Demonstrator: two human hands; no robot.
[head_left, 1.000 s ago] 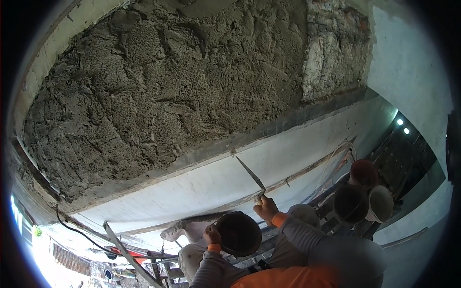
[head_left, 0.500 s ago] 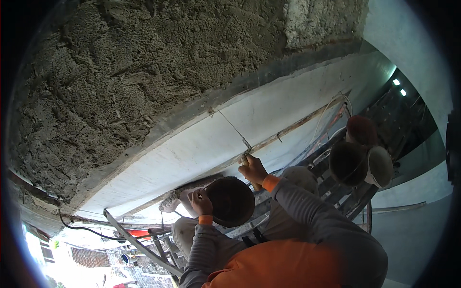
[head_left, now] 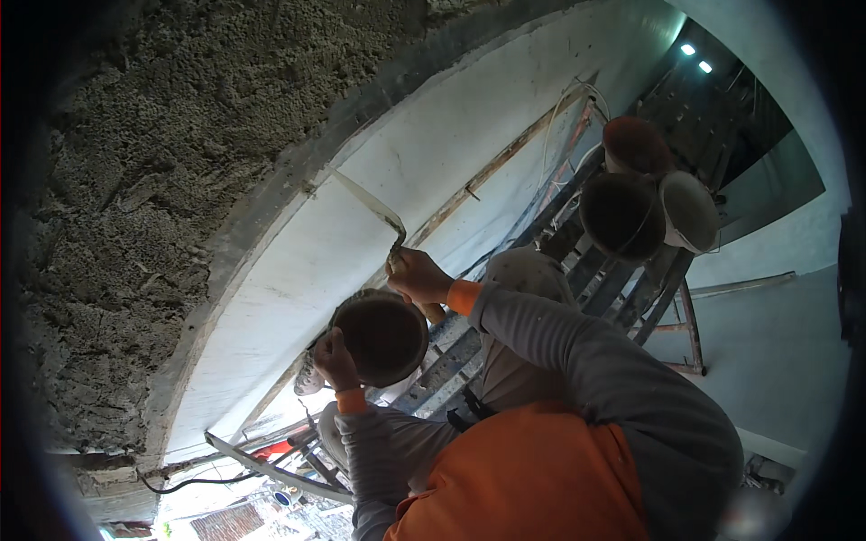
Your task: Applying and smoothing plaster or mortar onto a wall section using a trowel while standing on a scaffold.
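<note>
Right hand [head_left: 420,278] grips long pointed grey metal trowel [head_left: 372,204], blade toward far left before smooth white wall [head_left: 298,270]; left hand [head_left: 336,362] grasps left rim of dark round bucket [head_left: 383,335], nearer than blade.

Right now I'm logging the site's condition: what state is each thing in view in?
Left hand: closed on the near bucket's rim
Right hand: closed around the trowel
Trowel: held, blade outside the near bucket
Near bucket: open, contents too dark to tell
Red bucket: open
Dark bucket: open
Pale bucket: open
Lights: lit
Grey-brown coating: rough
</note>
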